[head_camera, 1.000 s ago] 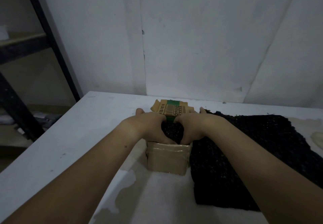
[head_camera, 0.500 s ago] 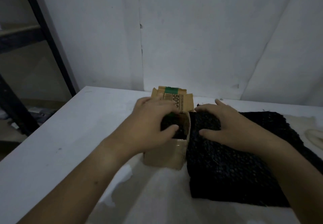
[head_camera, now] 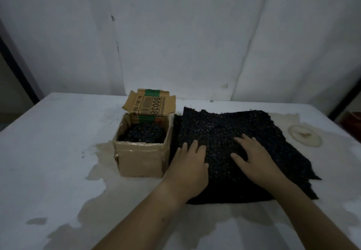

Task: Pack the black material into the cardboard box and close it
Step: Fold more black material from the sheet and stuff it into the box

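We pressed our left hand (head_camera: 188,168) and right hand (head_camera: 254,157), fingers spread flat and gripping nothing, on the black material (head_camera: 244,132) beside the open cardboard box (head_camera: 141,158) on the table (head_camera: 48,142).

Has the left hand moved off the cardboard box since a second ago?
Yes. The left hand left the cardboard box and went rightward, and now lies flat on the black material beside it.
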Motion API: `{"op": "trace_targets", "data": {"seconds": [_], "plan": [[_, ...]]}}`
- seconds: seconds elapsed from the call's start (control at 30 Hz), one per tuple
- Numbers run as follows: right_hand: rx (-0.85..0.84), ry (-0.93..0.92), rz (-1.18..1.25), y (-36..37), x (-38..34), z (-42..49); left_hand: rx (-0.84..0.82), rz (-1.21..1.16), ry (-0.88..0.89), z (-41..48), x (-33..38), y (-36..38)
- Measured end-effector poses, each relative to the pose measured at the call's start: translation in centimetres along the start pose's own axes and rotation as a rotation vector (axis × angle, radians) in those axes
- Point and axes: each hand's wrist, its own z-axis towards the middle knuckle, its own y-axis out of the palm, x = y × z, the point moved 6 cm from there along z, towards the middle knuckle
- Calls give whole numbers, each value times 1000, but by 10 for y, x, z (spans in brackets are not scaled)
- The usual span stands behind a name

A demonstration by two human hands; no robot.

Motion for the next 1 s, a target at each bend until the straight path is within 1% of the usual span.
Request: {"op": "trace_targets", "data": {"seconds": [0.07,0.13,0.23,0.3,0.37,0.43,0.53,0.6,0.7,0.8,0.9,1.0], "plan": [[-17,24,-12,5,11,-1,3,3,-43,5,-1,9],[-6,26,-15,8,17,-2,92,11,-52,9,-5,11],[105,-36,14,1,14,-4,261,-52,-25,8,-8,5],[195,-97,39,-7,10,-7,312,-124,4,7,-7,2],[244,-121,49,-11,8,-7,347,-189,27,7,-6,-3],[252,-114,48,-12,10,-7,383,-255,53,8,-4,-8],[216,-65,31,-11,11,-9,442,-322,96,9,4,-18],[225,-87,14,-11,8,-10,499,-348,133,7,11,-26],[265,-122,4,-13,5,-11,592,-413,177,5,16,-36],[328,-146,11,-17,2,-13,642,-499,204,1,17,-46],[411,-176,68,-25,-3,-15,692,-597,231,-8,20,-61],[473,-224,180,-38,-17,-19,758,-697,242,-18,21,-88]]}}
